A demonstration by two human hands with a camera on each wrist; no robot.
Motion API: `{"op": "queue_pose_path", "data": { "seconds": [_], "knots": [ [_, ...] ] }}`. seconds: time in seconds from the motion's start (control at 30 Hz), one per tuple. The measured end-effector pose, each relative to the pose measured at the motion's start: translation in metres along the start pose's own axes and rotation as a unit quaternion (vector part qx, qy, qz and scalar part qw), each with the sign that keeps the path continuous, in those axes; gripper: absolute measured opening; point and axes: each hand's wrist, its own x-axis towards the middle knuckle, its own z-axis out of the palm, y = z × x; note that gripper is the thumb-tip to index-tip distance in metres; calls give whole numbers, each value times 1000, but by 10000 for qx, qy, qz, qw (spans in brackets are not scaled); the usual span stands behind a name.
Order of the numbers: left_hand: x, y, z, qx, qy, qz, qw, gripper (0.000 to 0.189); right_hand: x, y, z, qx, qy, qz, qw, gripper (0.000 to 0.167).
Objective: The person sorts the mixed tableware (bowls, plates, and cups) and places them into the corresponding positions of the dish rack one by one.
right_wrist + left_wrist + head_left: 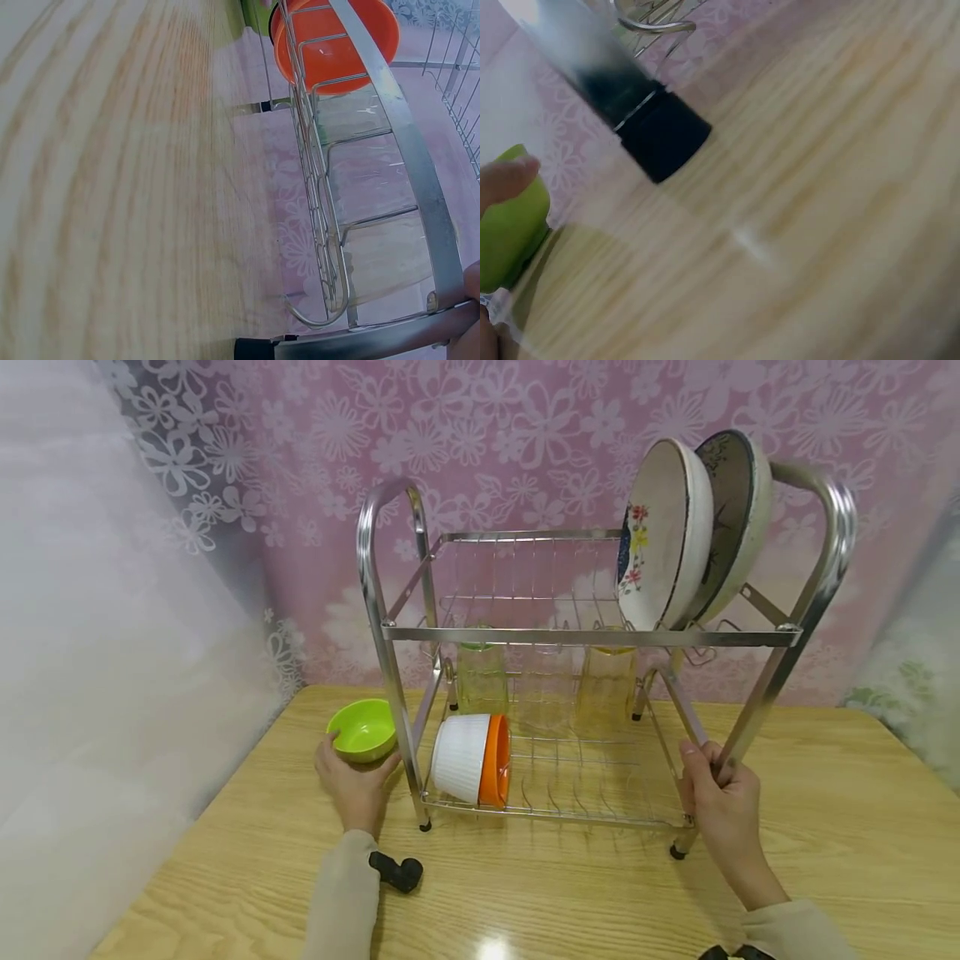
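Note:
My left hand (358, 783) grips a lime-green bowl (365, 727) beside the rack's left legs, thumb and fingers around its near side. In the left wrist view a finger lies against the green bowl (514, 225). With my right hand (722, 802) I hold the front right leg of a two-tier metal dish rack (592, 637) low down. On its lower tier, at the left, a white ribbed bowl (459, 758) and an orange bowl (495, 762) stand on edge, side by side. The right wrist view shows the orange bowl (337, 45) behind the wires.
Two large patterned bowls, a flowered one (663, 535) and a darker one (731, 527), stand on edge at the upper tier's right. Behind the lower tier are a green glass (482, 681), a clear glass (545, 689) and a yellow glass (606, 689). The rack stands on a wooden table (525, 893).

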Motion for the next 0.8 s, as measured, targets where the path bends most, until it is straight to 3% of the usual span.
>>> {"op": "queue_pose_path", "data": {
  "seconds": [0.1,0.2,0.37,0.53,0.8],
  "knots": [
    [-2,-1,1,286,132,31,9995,65,-1,1,0,-29,-37,-32,10000,36],
    [-3,-1,2,90,329,-64,9994,51,0,1,0,-22,-60,-78,9999,36],
    [-4,1,2,-95,604,-34,9981,55,0,1,0,-1,-49,-141,9999,36],
    [-4,1,1,-18,456,136,9989,50,0,0,0,53,3,-183,9998,35],
    [-2,-2,-1,48,320,92,9994,53,-1,-1,2,-21,15,-59,10000,35]
  ]
}}
